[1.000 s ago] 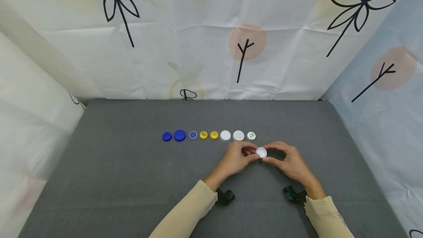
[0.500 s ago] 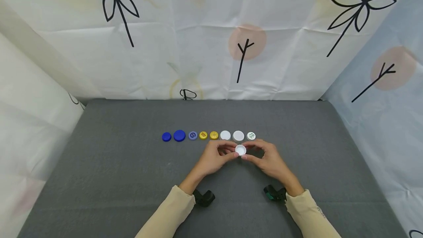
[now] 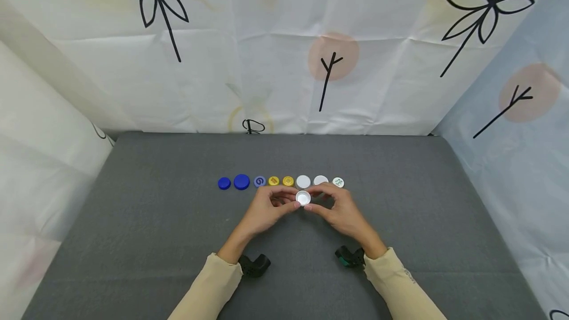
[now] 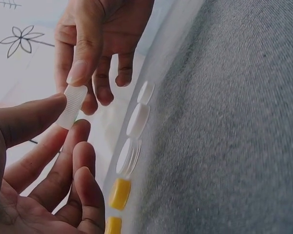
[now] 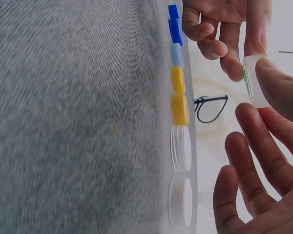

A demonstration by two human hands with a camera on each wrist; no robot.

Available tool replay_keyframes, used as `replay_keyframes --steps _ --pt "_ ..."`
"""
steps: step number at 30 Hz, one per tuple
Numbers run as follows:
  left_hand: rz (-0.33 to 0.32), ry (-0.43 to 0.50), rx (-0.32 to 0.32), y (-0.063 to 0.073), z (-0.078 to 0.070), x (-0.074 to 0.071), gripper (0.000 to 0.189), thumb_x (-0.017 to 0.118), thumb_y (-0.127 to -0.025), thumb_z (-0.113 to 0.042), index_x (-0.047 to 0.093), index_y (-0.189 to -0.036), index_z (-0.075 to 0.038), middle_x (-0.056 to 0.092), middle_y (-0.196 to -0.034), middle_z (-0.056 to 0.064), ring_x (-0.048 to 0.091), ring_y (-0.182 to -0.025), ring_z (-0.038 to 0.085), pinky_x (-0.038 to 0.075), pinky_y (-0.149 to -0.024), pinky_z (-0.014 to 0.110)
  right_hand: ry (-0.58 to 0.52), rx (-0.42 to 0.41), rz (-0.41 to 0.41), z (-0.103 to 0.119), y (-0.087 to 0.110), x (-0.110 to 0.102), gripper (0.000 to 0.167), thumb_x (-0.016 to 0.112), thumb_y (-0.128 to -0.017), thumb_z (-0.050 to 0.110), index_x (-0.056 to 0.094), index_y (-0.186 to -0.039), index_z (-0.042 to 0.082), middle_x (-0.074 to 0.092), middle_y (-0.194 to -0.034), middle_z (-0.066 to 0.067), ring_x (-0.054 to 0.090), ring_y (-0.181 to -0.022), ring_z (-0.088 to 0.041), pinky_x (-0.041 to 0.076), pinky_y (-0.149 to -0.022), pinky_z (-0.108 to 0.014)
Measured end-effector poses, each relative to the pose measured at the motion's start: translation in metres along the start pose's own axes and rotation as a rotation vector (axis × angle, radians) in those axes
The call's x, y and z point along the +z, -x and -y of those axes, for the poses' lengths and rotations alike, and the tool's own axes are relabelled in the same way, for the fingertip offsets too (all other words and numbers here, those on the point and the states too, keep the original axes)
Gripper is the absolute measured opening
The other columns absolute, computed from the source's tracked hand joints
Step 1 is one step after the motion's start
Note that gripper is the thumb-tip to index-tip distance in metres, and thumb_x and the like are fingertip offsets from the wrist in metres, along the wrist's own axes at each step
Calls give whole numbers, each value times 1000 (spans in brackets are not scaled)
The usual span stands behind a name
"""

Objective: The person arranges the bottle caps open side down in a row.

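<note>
A white bottle cap (image 3: 303, 198) is held up between both hands, its hollow inside facing the head camera. My left hand (image 3: 265, 210) pinches its left edge between thumb and fingers; my right hand (image 3: 339, 213) pinches the right edge the same way. Ridges run along the side of the cap (image 4: 72, 106) in the left wrist view. Some green marking shows on the face of the cap (image 5: 255, 82) in the right wrist view. Just beyond the hands lies a row of caps, among them a white cap (image 3: 303, 181) directly behind the held one.
Leftward the row has a small blue cap (image 3: 224, 183), a larger blue cap (image 3: 242, 181), a light blue cap (image 3: 260, 181) and two yellow caps (image 3: 273, 180). At its right end are a white cap (image 3: 320, 180) and a green-printed white cap (image 3: 338, 182). Grey cloth (image 3: 155, 221) covers the table.
Both hands have moved left along the front of the row, carrying the white bottle cap between them. The caps in the row have stayed where they were.
</note>
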State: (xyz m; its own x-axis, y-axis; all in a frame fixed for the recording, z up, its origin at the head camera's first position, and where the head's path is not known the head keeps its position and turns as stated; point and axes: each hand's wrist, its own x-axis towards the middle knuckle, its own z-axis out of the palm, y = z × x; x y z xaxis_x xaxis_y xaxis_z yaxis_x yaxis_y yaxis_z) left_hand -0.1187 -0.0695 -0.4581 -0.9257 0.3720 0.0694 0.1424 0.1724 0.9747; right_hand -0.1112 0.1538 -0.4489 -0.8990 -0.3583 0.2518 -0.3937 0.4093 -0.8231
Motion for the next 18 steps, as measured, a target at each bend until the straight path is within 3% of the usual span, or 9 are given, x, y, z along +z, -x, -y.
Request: replay_keyframes --steps 9,13,18 --pt "1 119 -63 2 4 -5 27 77 -92 -11 73 -116 1 75 -102 11 69 -88 18 53 -71 27 -27 -29 -23 2 -3 6 34 86 -81 10 75 -114 10 73 -107 -1 66 -96 -23 52 -81 -51" --pt "2 134 -90 3 2 -6 26 75 -94 -12 73 -116 1 74 -103 12 68 -88 18 53 -72 29 -26 -28 -17 2 -3 6 35 85 -82 10 75 -115 10 73 -108 -1 65 -97 -22 52 -82 -50" --pt "-10 132 -78 3 1 -6 24 74 -94 -10 73 -115 1 74 -101 12 67 -85 16 52 -70 31 -64 16 5 3 -3 5 32 82 -86 10 75 -117 9 73 -109 -1 65 -98 -22 53 -83 -48"
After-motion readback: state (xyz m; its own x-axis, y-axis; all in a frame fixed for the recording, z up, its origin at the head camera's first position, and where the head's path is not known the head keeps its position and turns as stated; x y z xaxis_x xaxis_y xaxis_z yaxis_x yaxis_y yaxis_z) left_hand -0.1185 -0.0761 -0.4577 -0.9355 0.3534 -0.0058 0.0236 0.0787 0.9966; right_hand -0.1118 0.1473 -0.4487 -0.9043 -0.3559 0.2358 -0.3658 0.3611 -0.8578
